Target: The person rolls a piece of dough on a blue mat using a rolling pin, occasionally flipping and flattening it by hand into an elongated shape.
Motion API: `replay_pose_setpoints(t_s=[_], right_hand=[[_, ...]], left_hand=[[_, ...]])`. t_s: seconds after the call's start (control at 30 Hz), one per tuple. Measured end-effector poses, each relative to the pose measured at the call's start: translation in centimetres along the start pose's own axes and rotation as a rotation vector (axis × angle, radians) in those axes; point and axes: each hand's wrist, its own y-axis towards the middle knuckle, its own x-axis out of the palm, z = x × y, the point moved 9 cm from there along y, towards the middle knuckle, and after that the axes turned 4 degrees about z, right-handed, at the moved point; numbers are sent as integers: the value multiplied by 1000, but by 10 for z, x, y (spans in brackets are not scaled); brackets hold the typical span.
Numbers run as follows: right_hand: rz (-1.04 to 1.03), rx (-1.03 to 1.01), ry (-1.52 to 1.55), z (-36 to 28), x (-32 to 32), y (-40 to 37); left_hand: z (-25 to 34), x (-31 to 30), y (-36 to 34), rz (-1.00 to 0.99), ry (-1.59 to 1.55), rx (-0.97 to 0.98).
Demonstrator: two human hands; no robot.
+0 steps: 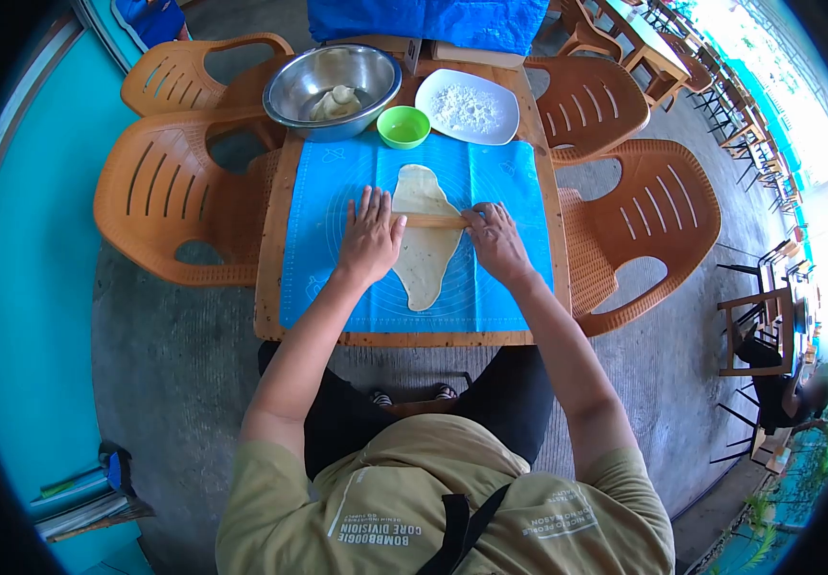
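Observation:
A flattened, elongated sheet of dough [424,268] lies on the blue pastry mat [337,305]. Across its middle rests a wooden rolling pin [431,220]. My left hand [372,235] lies over the pin's left end, fingers stretched out flat and pointing away from me, thumb beside the pin. At the right end, my right hand [498,240] has its fingers bent over the pin, closed on it. Both pin ends are partly hidden under my hands.
Behind the mat stand a metal bowl [285,86] with dough inside, a small green bowl [403,141] and a white plate [502,131] of flour. Orange chairs [170,196] flank the wooden table [270,307] on both sides. A blue cover [433,24] hangs at the far end.

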Motion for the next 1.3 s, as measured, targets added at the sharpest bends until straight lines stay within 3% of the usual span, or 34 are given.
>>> replay_pose_setpoints(t_s=[0.07,0.17,0.3,0.67,0.83,1.3], right_hand=[[148,24,-223,4,10,-7],[43,186,-165,-2,13,-8],[37,189,-226,13,24,13],[74,277,-234,55,37,82],[97,304,-308,65,41,100],[205,387,-286,61,30,105]], left_hand=[[-1,5,-6,13,92,56],[-5,12,4,-68,107,0],[-8,21,27,-123,180,-62],[-38,34,83,38,252,-207],[-48,37,98,-3,267,-294],[-56,32,109,110,236,-383]])
